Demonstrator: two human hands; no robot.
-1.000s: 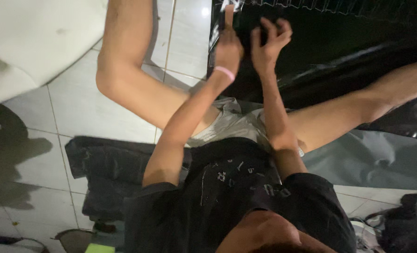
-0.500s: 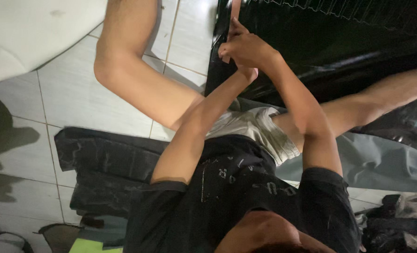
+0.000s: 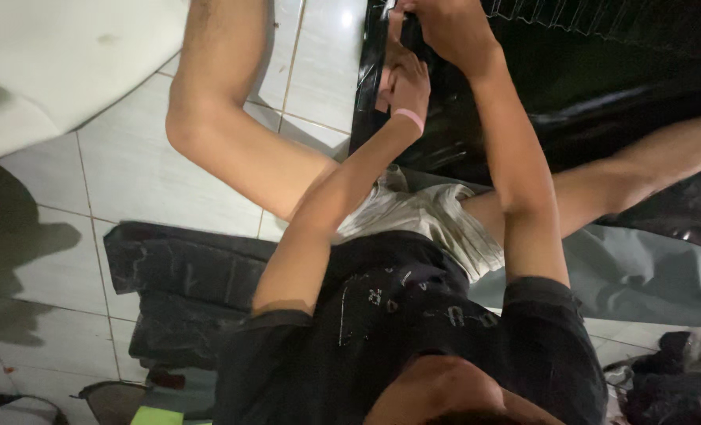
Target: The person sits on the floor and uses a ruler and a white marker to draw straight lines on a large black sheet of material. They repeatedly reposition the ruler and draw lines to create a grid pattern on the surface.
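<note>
Both hands (image 3: 425,47) now higher, arms outstretched, fingers clenched on the black plastic sheet's (image 3: 602,86) edge.

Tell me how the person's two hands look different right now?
The left hand has a pink band at its wrist; the right hand has none in view. The left hand sits lower, by the edge of the black sheet; the right hand is higher, partly cut off by the picture's top. Both reach forward to the same spot on that sheet, close together.
</note>
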